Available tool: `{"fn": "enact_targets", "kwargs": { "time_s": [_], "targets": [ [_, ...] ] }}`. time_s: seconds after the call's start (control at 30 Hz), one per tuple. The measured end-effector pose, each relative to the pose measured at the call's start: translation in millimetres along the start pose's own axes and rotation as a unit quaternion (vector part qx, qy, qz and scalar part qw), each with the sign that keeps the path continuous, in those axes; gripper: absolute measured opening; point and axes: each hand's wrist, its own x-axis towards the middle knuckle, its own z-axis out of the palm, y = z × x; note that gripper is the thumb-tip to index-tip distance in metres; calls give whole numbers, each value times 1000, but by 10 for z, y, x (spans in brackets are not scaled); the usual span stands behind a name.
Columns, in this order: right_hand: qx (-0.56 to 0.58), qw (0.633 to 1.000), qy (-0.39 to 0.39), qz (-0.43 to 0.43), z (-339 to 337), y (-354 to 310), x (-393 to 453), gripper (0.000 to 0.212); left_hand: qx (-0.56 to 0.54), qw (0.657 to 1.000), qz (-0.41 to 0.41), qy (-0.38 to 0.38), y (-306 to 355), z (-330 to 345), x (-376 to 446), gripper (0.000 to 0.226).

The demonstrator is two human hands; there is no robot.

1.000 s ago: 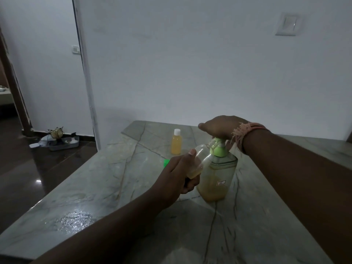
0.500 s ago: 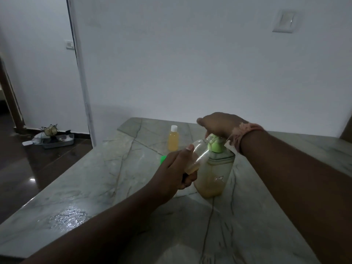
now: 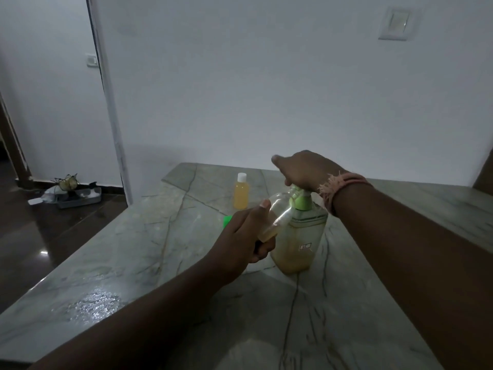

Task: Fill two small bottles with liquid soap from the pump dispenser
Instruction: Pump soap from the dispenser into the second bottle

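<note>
Filling: small clear bottle (image 3: 277, 217) held tilted, its mouth up at the spout of the pump dispenser (image 3: 300, 236); a little amber liquid sits at its lower end.
Left hand: left hand (image 3: 248, 236) grips the tilted bottle, fingers (image 3: 262, 248) curled round its lower part, thumb lying along its side.
Right hand: right hand (image 3: 301, 169) rests on top of the green pump head (image 3: 301, 198), palm down; whether the fingers curl over the head cannot be told from this angle. A pink frayed thread band (image 3: 338, 186) circles the wrist.
Dispenser: stands upright on the counter (image 3: 160, 236), clear body with yellowish soap in it, a small white label on its front.
Second bottle: capped small bottle (image 3: 241, 192) with a white cap, full of orange-yellow liquid, upright on the counter beyond the left hand, apart from the dispenser.
Green item: a bright green object (image 3: 227, 221) shows just past the left hand's knuckles; mostly hidden, kind unclear.
Counter: grey-green veined stone, with a wet glinting patch (image 3: 90, 303) near its left front edge.
Surroundings: white wall with a switch plate (image 3: 394, 23) upper right; dark floor at left with a small tray of clutter (image 3: 72, 194) beside a doorway.
</note>
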Motion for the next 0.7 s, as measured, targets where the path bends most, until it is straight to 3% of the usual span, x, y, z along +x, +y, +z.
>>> {"fn": "enact_targets", "kwargs": {
  "time_s": [0.13,0.33,0.47,0.7],
  "targets": [
    [22,1000,-8,6,54,16,-4,46,-5,1000,-5,0,-20,-10,2,44],
    [-39,999,-18,-6,23,-9,40,48,6,1000,-3,7,-12,1,-9,48],
    [-25,1000,1,-10,6,9,80,61,11,1000,-11,9,-13,4,6,48],
    [-35,998,-44,-7,20,15,30,48,10,1000,-22,12,-37,0,11,46]
  ]
}}
